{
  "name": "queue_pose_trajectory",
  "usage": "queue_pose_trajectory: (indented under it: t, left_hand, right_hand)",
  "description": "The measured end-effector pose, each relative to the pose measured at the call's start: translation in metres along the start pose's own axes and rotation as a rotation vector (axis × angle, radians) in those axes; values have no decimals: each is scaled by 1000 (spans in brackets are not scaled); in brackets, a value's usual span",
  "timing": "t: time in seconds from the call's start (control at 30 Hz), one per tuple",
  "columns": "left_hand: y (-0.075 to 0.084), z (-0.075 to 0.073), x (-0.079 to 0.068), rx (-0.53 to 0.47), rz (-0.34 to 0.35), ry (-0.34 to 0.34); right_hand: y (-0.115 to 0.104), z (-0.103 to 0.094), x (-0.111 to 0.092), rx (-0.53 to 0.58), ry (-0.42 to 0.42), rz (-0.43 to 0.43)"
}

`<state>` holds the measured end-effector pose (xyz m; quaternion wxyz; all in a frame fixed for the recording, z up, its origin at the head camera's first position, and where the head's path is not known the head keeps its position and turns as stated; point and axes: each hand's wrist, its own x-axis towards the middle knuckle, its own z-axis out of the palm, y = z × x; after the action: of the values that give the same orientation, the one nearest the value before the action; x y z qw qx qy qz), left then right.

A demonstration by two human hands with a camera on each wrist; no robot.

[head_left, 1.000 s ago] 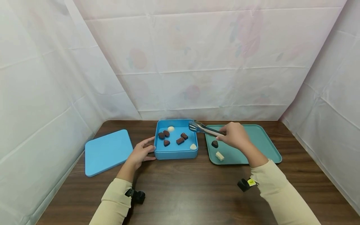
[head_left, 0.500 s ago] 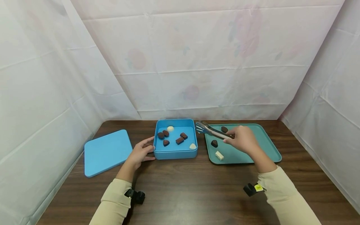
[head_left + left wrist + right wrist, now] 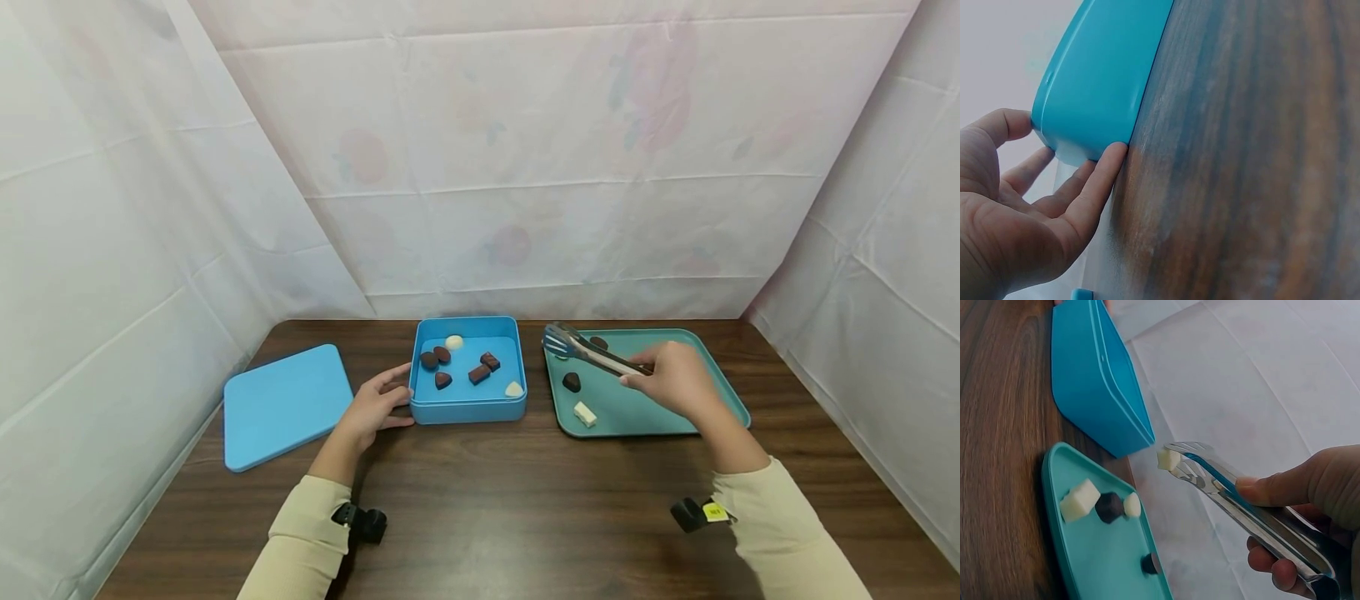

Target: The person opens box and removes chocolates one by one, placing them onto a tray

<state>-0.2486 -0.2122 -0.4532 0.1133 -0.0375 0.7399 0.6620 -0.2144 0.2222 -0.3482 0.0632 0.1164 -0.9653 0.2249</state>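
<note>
My right hand (image 3: 675,379) grips metal tongs (image 3: 600,354) above the left part of the green tray (image 3: 645,408). A small white chocolate (image 3: 1167,459) shows at the tongs' tips in the right wrist view. On the tray lie a white block chocolate (image 3: 585,414), a dark chocolate (image 3: 572,382), a brown one (image 3: 598,342) and a small white one (image 3: 1132,505). My left hand (image 3: 375,407) touches the left side of the blue box (image 3: 468,412) with spread fingertips. Several chocolates, among them a brown block (image 3: 479,374), lie inside the box.
A blue lid (image 3: 288,408) lies on the brown wooden table (image 3: 480,517), left of the box. White cloth (image 3: 525,167) hangs behind the table and along both sides. Each wrist wears a black camera (image 3: 369,527).
My right hand has drawn the tongs rightward, from the box's right edge to above the tray's left end. The left hand stays at the box, and the chocolates inside it have not moved.
</note>
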Motion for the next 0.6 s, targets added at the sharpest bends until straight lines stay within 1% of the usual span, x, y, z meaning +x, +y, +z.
queue_pose_trajectory:
  t: [0.2, 0.4, 0.6]
  left_hand:
    - [0, -2, 2, -17, -11, -15]
    - [1, -1, 1, -16, -4, -7]
    - [4, 0, -3, -19, -1, -8]
  right_hand:
    - [8, -8, -10, -48, 11, 11]
    - [17, -13, -21, -42, 23, 32]
    - [30, -17, -29, -48, 24, 57]
